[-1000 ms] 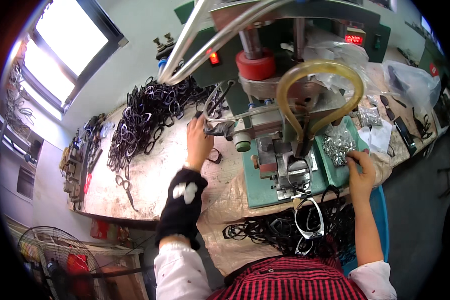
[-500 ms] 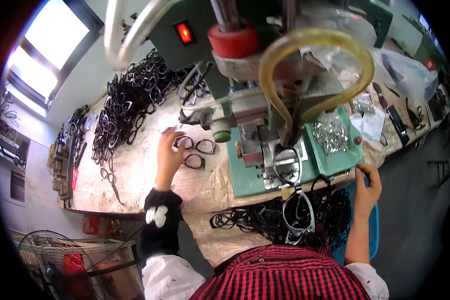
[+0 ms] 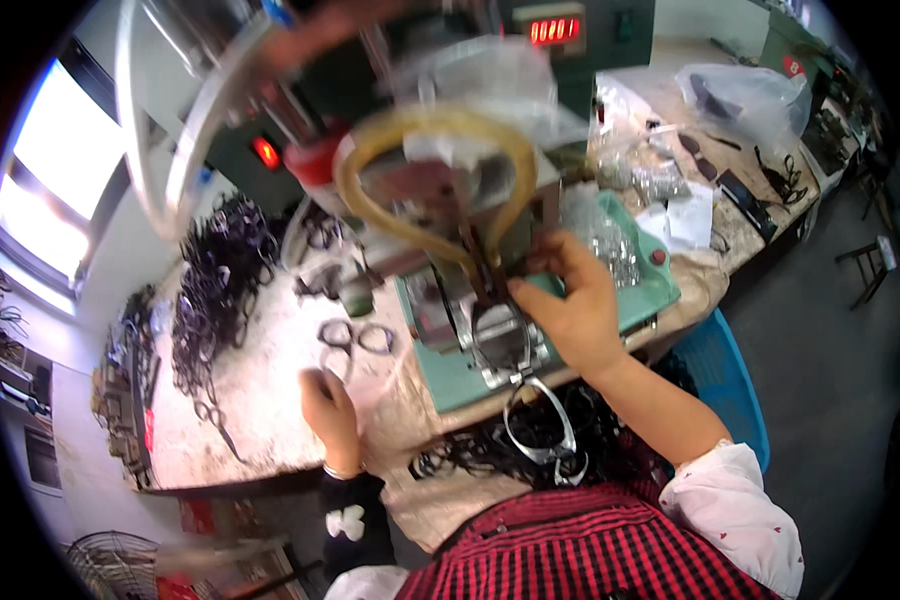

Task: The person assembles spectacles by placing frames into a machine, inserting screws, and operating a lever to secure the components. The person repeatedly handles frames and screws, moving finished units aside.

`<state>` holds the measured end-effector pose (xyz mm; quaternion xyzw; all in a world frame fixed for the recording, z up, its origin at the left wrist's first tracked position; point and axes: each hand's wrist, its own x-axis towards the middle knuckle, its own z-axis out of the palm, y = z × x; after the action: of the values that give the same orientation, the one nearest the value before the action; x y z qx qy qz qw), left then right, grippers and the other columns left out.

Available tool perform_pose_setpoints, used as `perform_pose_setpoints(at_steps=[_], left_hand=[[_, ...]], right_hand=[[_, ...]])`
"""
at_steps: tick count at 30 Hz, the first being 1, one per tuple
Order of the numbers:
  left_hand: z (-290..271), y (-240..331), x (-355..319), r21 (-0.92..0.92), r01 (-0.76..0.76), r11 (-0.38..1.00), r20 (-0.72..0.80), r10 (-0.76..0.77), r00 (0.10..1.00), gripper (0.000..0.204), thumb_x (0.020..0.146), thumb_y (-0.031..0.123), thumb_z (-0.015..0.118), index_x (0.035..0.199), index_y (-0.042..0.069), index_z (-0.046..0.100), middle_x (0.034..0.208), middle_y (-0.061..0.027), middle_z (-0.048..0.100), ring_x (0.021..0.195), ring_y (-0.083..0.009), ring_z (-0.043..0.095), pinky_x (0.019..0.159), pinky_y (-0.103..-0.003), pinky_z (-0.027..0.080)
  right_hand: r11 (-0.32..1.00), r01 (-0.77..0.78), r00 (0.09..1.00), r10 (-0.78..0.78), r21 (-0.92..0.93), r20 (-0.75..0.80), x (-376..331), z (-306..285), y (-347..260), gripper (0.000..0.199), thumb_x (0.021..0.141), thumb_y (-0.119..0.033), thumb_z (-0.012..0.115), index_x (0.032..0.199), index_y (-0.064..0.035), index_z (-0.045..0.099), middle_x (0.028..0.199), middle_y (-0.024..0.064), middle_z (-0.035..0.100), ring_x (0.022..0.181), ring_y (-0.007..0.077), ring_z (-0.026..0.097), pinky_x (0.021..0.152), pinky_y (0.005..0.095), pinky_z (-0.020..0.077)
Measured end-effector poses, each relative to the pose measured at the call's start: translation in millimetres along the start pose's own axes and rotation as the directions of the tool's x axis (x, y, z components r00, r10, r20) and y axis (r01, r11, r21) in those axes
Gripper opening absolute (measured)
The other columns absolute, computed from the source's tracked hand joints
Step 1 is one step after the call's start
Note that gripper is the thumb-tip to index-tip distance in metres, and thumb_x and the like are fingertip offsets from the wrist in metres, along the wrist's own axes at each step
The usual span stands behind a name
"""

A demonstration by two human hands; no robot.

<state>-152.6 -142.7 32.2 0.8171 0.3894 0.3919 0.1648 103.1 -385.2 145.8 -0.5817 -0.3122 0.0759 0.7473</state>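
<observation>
My right hand point(image 3: 578, 312) reaches over the press from the right. Its thumb and fingers are apart beside the tool head point(image 3: 485, 270); I see nothing between them. A silver-grey eyeglass frame point(image 3: 542, 420) has one rim over the metal fixture point(image 3: 510, 345); its other rim hangs toward me. My left hand point(image 3: 330, 420) is closed low over the table, fingers curled. Right at its fingertips lies a blurred rim point(image 3: 336, 362); whether it is gripped is hidden. Just beyond lie dark eyeglass rims point(image 3: 375, 339).
A pile of dark eyeglass frames point(image 3: 225, 280) covers the left rear. More dark frames point(image 3: 470, 447) lie before me. Small clear parts fill the green tray point(image 3: 660, 280) on the right. A looped yellow hose point(image 3: 435, 118) overhangs the press. A blue basket point(image 3: 725, 385) stands below right.
My right hand has moved from the machine's right edge leftward to the tool head. My left hand has drawn back toward me and its fingers have curled. The view has shifted.
</observation>
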Motion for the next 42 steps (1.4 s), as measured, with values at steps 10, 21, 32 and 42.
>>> perform_pose_setpoints(at_steps=[10, 21, 32, 42], left_hand=[[-48, 213, 45, -0.717, -0.497, 0.489, -0.241, 0.495, 0.835, 0.015, 0.105, 0.009, 0.05, 0.117, 0.003, 0.055, 0.112, -0.0182, 0.065, 0.096, -0.0219, 0.06, 0.086, -0.036, 0.052], [-20, 209, 11, -0.579, -0.715, 0.392, -0.069, 0.85, 0.522, 0.032, 0.073, 0.008, 0.072, 0.105, 0.007, 0.073, 0.107, -0.0109, 0.073, 0.085, -0.025, 0.061, 0.086, -0.047, 0.056], [-9, 218, 10, -0.492, -0.757, 0.43, 0.095, 0.891, 0.444, 0.031, 0.069, 0.002, 0.082, 0.099, 0.007, 0.074, 0.103, -0.0089, 0.074, 0.08, -0.0269, 0.063, 0.092, -0.051, 0.055], [-47, 139, -22, -0.066, -0.533, 0.844, -0.259, 0.501, 0.825, 0.028, 0.097, 0.003, 0.058, 0.123, -0.005, 0.063, 0.127, -0.0198, 0.065, 0.115, -0.0295, 0.063, 0.104, -0.038, 0.048]], right_hand=[[0.921, -0.203, 0.978, 0.208, 0.334, 0.019, -14, 13, -15, 0.047, 0.085, 0.003, 0.069, 0.129, 0.0036, 0.052, 0.095, 0.0058, 0.069, 0.09, 0.0083, 0.061, 0.085, 0.0233, 0.0468], [0.988, -0.092, 0.961, 0.12, -0.123, 0.249, -14, -19, -40, 0.052, 0.085, -0.004, 0.069, 0.135, -0.0048, 0.056, 0.118, 0.01, 0.068, 0.114, 0.0195, 0.061, 0.101, 0.0331, 0.0462], [0.644, -0.119, 0.991, 0.024, -0.755, -0.135, -40, -127, 30, 0.017, 0.08, -0.009, 0.071, 0.096, -0.0041, 0.07, 0.095, 0.0112, 0.067, 0.094, 0.0296, 0.066, 0.084, 0.038, 0.0507], [0.359, 0.031, 0.985, -0.169, -0.933, -0.032, -35, -118, 54, 0.011, 0.077, -0.014, 0.074, 0.083, -0.0064, 0.069, 0.085, 0.0099, 0.066, 0.088, 0.0328, 0.064, 0.077, 0.0447, 0.0506]])
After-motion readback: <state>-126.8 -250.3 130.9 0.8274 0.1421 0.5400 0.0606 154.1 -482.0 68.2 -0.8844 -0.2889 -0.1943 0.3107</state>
